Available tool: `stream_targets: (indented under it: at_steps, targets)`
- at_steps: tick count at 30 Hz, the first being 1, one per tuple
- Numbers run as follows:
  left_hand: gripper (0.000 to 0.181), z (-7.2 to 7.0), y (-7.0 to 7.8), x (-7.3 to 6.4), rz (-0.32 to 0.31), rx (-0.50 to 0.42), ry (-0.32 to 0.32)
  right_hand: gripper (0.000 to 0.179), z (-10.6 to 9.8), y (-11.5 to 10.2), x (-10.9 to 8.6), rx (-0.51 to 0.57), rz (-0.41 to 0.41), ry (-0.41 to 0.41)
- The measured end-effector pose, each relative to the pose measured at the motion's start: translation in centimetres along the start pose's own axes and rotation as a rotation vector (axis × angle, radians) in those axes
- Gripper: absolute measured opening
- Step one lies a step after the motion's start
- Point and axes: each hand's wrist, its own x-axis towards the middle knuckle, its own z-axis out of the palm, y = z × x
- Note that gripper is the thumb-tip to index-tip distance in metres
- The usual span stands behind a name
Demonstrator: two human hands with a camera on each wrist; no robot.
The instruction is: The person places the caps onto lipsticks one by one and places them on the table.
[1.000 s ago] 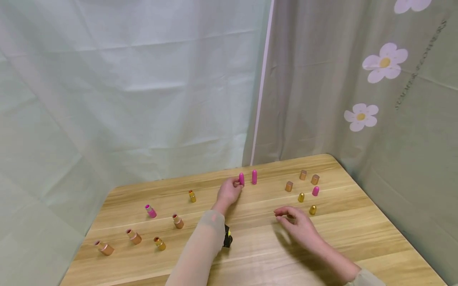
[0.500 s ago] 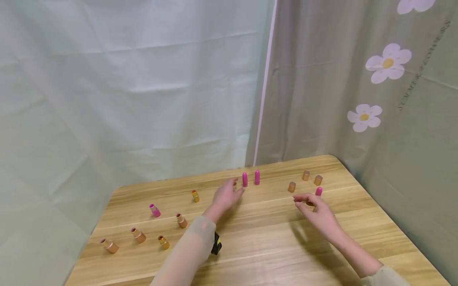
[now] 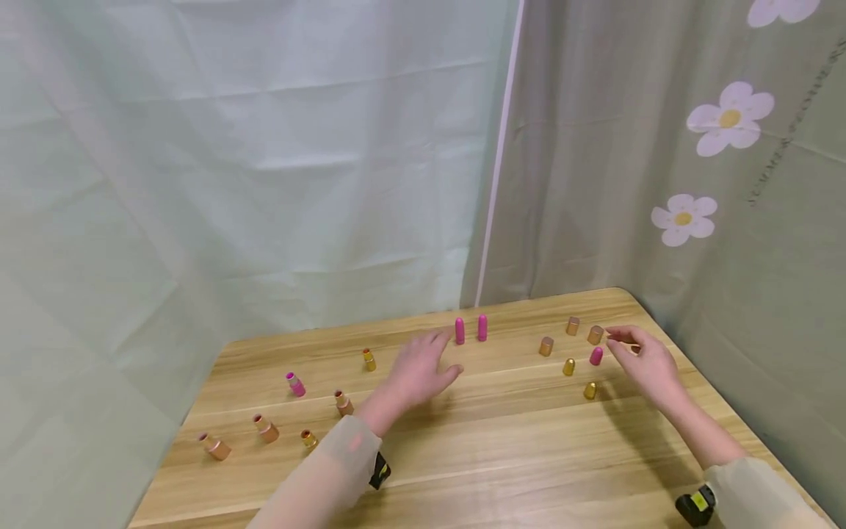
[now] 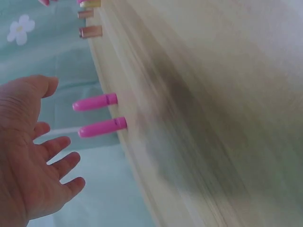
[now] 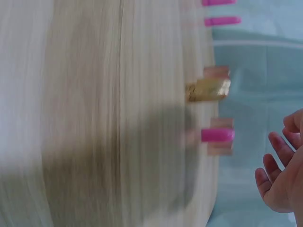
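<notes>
Two capped pink lipsticks (image 3: 459,331) stand upright at the back middle of the table. My left hand (image 3: 418,371) is just in front and to the left of them, fingers spread and holding nothing; the left wrist view shows its bare palm beside the pink lipsticks (image 4: 102,127). At the right, my right hand (image 3: 646,364) hovers with thumb and fingers loosely bent, its fingertips close to a rose-gold cap (image 3: 595,335). Near that hand stand a pink cap (image 3: 596,356) and gold caps (image 3: 590,391). In the right wrist view, nothing is in the right hand (image 5: 284,175).
On the left stand several uncapped lipsticks: rose-gold ones (image 3: 266,428), gold ones (image 3: 369,359) and a pink one (image 3: 295,384). Two more rose-gold caps (image 3: 546,347) are at the right. Curtains (image 3: 330,184) hang right behind the wooden table (image 3: 502,455).
My left hand has let go of the left pink lipstick and drawn back to the left, fingers spreading. My right hand has moved right and farther back, past the gold caps to the rose-gold ones.
</notes>
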Motion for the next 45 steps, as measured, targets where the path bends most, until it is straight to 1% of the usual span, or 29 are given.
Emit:
stream_targets:
  at_steps: [4, 9, 13, 17, 21, 23, 27, 29, 31, 36, 40, 45]
  targets:
    - [0.071, -0.2, 1.0, -1.0, 0.056, -0.002, -0.006, 0.037, -0.2, 1.4, 0.5, -0.028, 0.012, -0.004]
    - [0.071, -0.5, 2.3, -1.8, 0.093, 0.015, -0.024, 0.04, -0.4, 2.5, 1.0, -0.074, 0.014, -0.016]
    - [0.07, -0.9, 3.4, -2.3, 0.111, 0.013, -0.054, 0.042, -0.2, 3.2, 1.4, -0.122, 0.016, -0.059]
    - [0.071, -1.0, 4.7, -2.9, 0.149, 0.018, -0.083, 0.042, 0.3, 3.7, 1.8, -0.166, 0.014, -0.114]
    - [0.069, -0.2, 5.8, -3.8, 0.207, 0.047, -0.106, 0.042, 0.8, 4.1, 1.9, -0.206, -0.005, -0.162]
    - [0.069, 0.3, 6.3, -4.3, 0.24, 0.078, -0.118, 0.042, 1.1, 4.2, 1.9, -0.222, -0.011, -0.183]
    - [0.067, 1.7, 7.2, -5.5, 0.317, 0.123, -0.126, 0.044, 1.4, 4.4, 1.8, -0.234, 0.007, -0.209]
    - [0.066, 2.4, 7.6, -6.0, 0.337, 0.126, -0.127, 0.044, 1.6, 4.5, 1.8, -0.238, 0.011, -0.217]
    - [0.066, 3.0, 7.9, -6.5, 0.336, 0.112, -0.129, 0.044, 1.8, 4.5, 1.8, -0.242, 0.009, -0.222]
    - [0.066, 4.1, 8.5, -7.6, 0.288, 0.061, -0.145, 0.043, 2.2, 4.8, 1.8, -0.262, 0.009, -0.218]
    - [0.065, 4.4, 8.7, -8.2, 0.266, 0.053, -0.137, 0.042, 2.3, 4.7, 1.8, -0.278, 0.021, -0.211]
    - [0.062, 4.4, 8.7, -8.8, 0.263, 0.059, -0.112, 0.041, 2.5, 4.5, 1.8, -0.284, 0.03, -0.209]
